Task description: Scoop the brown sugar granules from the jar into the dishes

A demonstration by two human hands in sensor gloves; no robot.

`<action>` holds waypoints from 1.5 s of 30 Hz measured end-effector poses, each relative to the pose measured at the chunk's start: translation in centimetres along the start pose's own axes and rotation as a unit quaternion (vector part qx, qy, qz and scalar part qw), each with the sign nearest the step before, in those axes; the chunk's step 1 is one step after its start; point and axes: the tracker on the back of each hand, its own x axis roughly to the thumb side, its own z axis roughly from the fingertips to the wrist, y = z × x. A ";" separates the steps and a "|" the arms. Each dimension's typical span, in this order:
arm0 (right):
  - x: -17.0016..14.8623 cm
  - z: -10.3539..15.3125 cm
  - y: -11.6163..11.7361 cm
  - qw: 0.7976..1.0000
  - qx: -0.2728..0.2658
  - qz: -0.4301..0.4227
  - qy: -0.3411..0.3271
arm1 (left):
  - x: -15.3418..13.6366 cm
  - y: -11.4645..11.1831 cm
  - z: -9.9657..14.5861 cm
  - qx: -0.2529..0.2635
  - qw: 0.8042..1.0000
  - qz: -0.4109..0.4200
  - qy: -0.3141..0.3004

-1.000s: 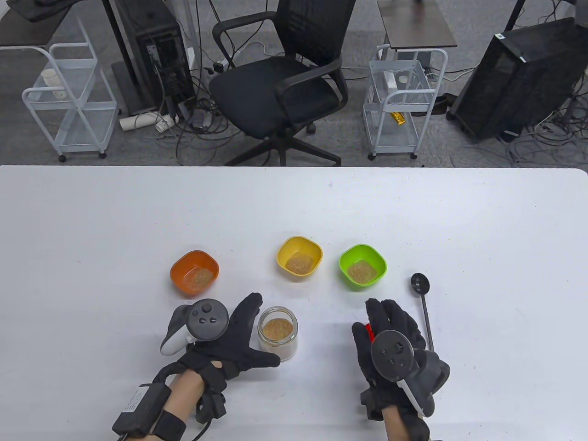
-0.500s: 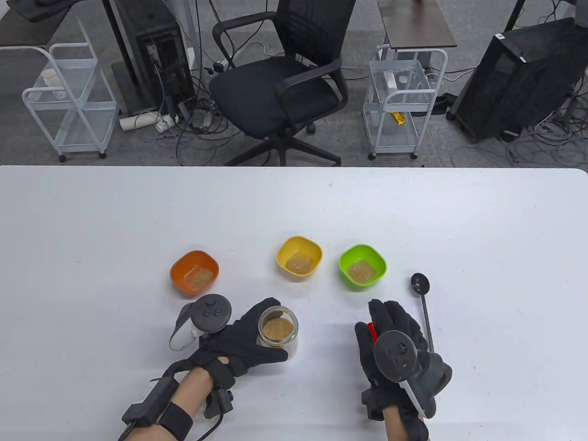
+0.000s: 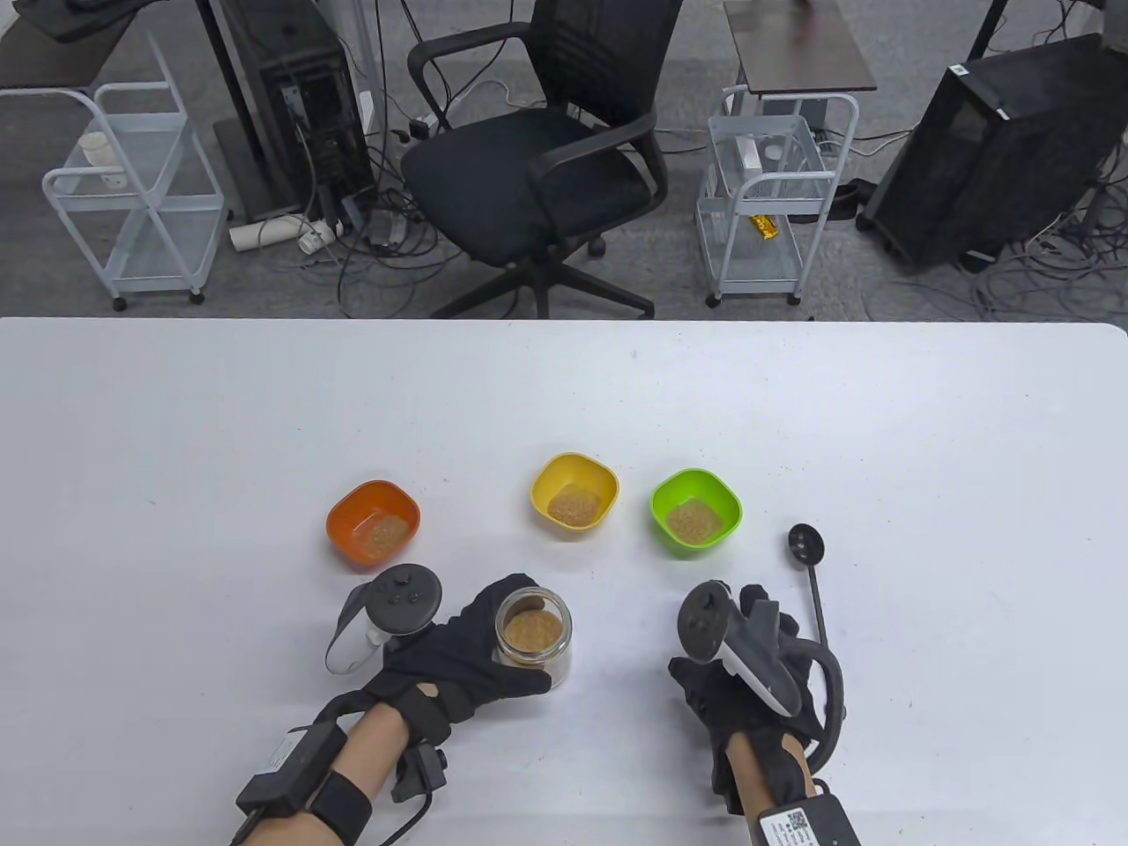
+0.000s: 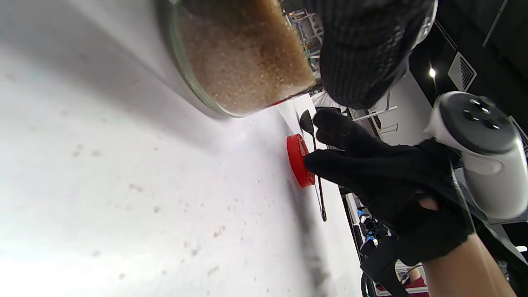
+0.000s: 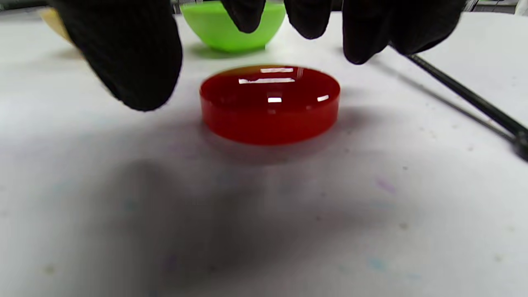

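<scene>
— Nearest? Left hand (image 3: 467, 652) wrapped round the open jar (image 3: 534, 636) of brown sugar on the desk (image 3: 176, 423). Right hand (image 3: 749, 656) above the red lid (image 5: 270, 103), fingers spread, gripping nothing.

— Beyond? Spoon (image 3: 811, 573) lying beside the right hand. Further, orange dish (image 3: 373, 522), yellow dish (image 3: 575, 492), green dish (image 3: 695, 512), each already holding sugar.

— Step? Probably closing up: grasp lid, carry to jar.

Beyond the white desk (image 3: 564, 397), a black office chair (image 3: 538, 167) stood on the grey floor amid a tangle of cables (image 3: 379, 229). Two white wire carts flanked it, the left cart (image 3: 123, 194) carrying a pale cup and the right cart (image 3: 767, 194) holding a small gold packet (image 3: 764, 228). A black computer tower (image 3: 300, 106) stood behind the chair to the left, and a large black case (image 3: 996, 150) sat at the far right.
</scene>
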 end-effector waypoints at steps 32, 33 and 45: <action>9.1 5.2 -9.3 0.970 -0.085 0.033 -0.224 | -0.1 0.0 0.0 0.002 1.000 -0.009 0.003; 9.9 5.5 -9.5 0.967 -0.084 0.034 -0.239 | -0.1 0.0 0.0 0.002 1.000 -0.010 0.003; 16.3 5.8 -8.7 0.951 -0.042 0.094 -0.292 | -0.1 -0.1 -0.1 0.003 1.000 -0.015 0.004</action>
